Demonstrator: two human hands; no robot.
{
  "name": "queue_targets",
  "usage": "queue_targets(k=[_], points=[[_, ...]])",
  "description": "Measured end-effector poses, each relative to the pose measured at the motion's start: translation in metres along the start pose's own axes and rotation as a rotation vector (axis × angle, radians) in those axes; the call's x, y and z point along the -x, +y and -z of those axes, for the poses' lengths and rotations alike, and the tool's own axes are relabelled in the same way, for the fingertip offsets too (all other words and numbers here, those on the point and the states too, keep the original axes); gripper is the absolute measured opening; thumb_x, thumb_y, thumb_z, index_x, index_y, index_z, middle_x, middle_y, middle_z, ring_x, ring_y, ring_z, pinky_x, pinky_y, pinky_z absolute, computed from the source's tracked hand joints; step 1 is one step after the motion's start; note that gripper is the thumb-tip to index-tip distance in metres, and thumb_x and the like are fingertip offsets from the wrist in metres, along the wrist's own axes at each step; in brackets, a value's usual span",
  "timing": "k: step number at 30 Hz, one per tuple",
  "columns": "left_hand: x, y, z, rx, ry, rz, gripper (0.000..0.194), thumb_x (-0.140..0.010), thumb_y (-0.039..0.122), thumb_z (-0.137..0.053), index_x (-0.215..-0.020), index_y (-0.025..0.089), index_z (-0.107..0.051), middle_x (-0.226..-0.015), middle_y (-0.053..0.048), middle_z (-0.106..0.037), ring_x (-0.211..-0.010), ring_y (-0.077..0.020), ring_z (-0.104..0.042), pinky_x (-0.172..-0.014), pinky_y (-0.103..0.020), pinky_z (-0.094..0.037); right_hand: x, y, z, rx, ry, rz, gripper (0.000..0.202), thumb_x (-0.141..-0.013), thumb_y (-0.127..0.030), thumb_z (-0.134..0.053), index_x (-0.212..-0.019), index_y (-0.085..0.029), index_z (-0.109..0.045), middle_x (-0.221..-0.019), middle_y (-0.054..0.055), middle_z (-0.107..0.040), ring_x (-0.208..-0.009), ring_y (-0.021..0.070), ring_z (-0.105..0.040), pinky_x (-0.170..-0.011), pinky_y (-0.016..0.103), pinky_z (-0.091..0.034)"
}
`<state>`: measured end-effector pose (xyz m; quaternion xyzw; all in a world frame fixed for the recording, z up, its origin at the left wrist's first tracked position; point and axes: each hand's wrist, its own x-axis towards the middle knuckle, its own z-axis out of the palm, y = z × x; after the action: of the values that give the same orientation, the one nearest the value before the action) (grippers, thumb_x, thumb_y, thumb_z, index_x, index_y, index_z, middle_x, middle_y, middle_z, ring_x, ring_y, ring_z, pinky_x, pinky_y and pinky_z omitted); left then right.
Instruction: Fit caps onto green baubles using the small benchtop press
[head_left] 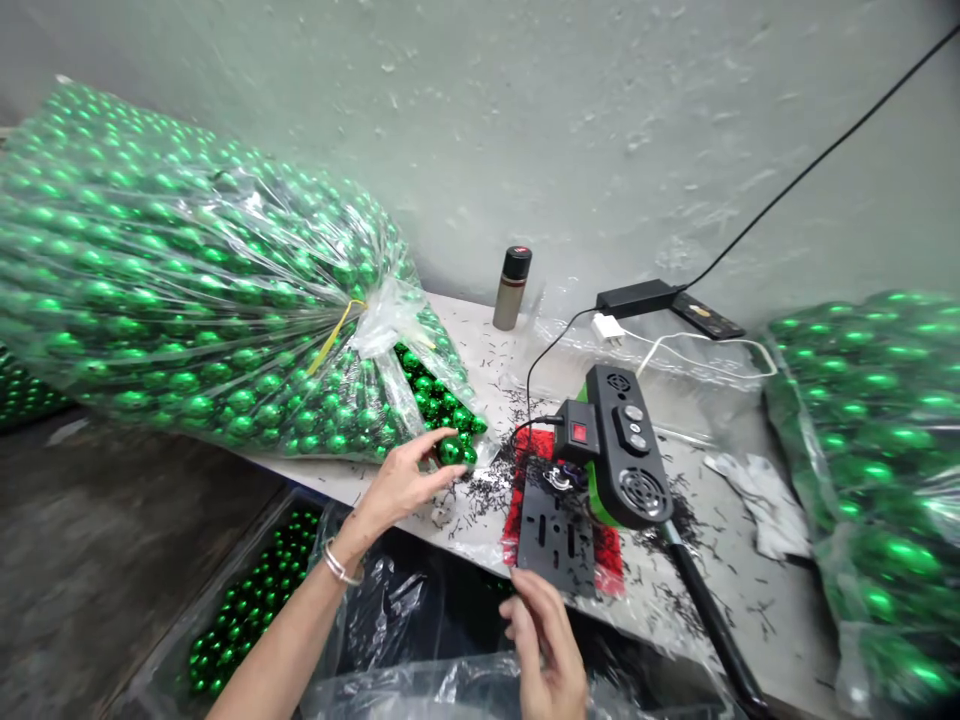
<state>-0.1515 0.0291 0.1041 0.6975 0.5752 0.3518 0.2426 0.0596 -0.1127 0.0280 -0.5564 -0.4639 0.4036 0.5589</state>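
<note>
My left hand (409, 480), with bracelets at the wrist, reaches to the torn opening of a large clear bag (187, 290) full of shiny green balls. Its thumb and fingers are around a green ball (450, 451) at the opening. Lower down, my right hand (546, 640) has its fingers bent and apart, with nothing visible in them. It is just below the slotted black plate (556, 530) of a black and green machine (630, 445), which stands on a red mat (611, 572).
A black lever (712, 610) sticks out toward the front right. Behind are a capped bottle (511, 290), a power adapter (637, 297) and cables. White gloves (765, 505) and another bag of green balls (870, 480) are at right. An open bin (161, 650) with green balls stands below the table.
</note>
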Motion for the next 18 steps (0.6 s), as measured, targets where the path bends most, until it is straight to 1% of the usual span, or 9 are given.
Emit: queue_targets(k=[2,4,6,7,9,13,18], points=[[0.016,0.014,-0.005,0.126,-0.070,0.073,0.041,-0.083,0.039,-0.071,-0.119,0.021,-0.068,-0.098,-0.002,-0.074,-0.079,-0.0182,-0.065,-0.074,-0.029,-0.054,-0.014,-0.013,-0.007,-0.097,-0.075,-0.110,0.041,-0.089,-0.048,-0.061,-0.123,-0.026,-0.066,-0.124,0.012,-0.066,-0.089,0.0188,-0.068,-0.070,0.030,-0.060],[0.031,0.026,-0.015,0.197,-0.109,0.096,0.039,-0.081,0.035,-0.072,-0.117,0.021,-0.069,-0.103,-0.004,-0.074,-0.087,-0.0200,-0.067,-0.080,-0.031,-0.055,-0.027,-0.025,-0.012,-0.197,-0.135,-0.174,0.048,-0.088,-0.049,-0.062,-0.130,-0.027,-0.061,-0.132,0.011,-0.063,-0.101,0.0210,-0.068,-0.075,0.031,-0.061],[0.044,0.036,-0.028,0.235,-0.161,0.065,0.037,-0.080,0.029,-0.073,-0.117,0.021,-0.069,-0.111,-0.005,-0.073,-0.097,-0.0217,-0.067,-0.088,-0.033,-0.054,-0.036,-0.033,-0.014,-0.283,-0.154,-0.197,0.052,-0.086,-0.049,-0.065,-0.133,-0.027,-0.058,-0.136,0.010,-0.061,-0.112,0.0231,-0.065,-0.081,0.032,-0.061],[0.050,0.040,-0.034,0.243,-0.192,0.039,0.037,-0.080,0.026,-0.072,-0.117,0.022,-0.069,-0.112,-0.006,-0.072,-0.099,-0.0220,-0.066,-0.090,-0.033,-0.054,-0.038,-0.035,-0.014,-0.307,-0.149,-0.200,0.054,-0.084,-0.048,-0.067,-0.133,-0.026,-0.058,-0.136,0.010,-0.062,-0.115,0.0235,-0.064,-0.083,0.032,-0.061],[0.058,0.046,-0.045,0.240,-0.239,0.012,0.035,-0.081,0.022,-0.069,-0.116,0.022,-0.068,-0.109,-0.006,-0.072,-0.097,-0.0212,-0.066,-0.087,-0.032,-0.054,-0.038,-0.035,-0.011,-0.307,-0.124,-0.206,0.058,-0.081,-0.047,-0.071,-0.132,-0.025,-0.059,-0.133,0.010,-0.064,-0.116,0.0232,-0.064,-0.086,0.031,-0.061],[0.067,0.049,-0.062,0.218,-0.267,0.023,0.032,-0.082,0.018,-0.067,-0.114,0.022,-0.068,-0.103,-0.004,-0.072,-0.085,-0.0184,-0.065,-0.080,-0.031,-0.055,-0.028,-0.030,-0.001,-0.197,-0.081,-0.239,0.062,-0.078,-0.049,-0.073,-0.132,-0.020,-0.059,-0.127,0.011,-0.068,-0.109,0.0216,-0.067,-0.089,0.030,-0.059],[0.073,0.045,-0.075,0.154,-0.328,-0.083,0.030,-0.086,0.020,-0.066,-0.116,0.020,-0.066,-0.101,-0.006,-0.071,-0.085,-0.0199,-0.065,-0.082,-0.034,-0.054,-0.022,-0.027,0.000,-0.122,-0.011,-0.260,0.063,-0.078,-0.052,-0.072,-0.131,-0.020,-0.060,-0.126,0.011,-0.068,-0.106,0.0207,-0.069,-0.089,0.030,-0.059]])
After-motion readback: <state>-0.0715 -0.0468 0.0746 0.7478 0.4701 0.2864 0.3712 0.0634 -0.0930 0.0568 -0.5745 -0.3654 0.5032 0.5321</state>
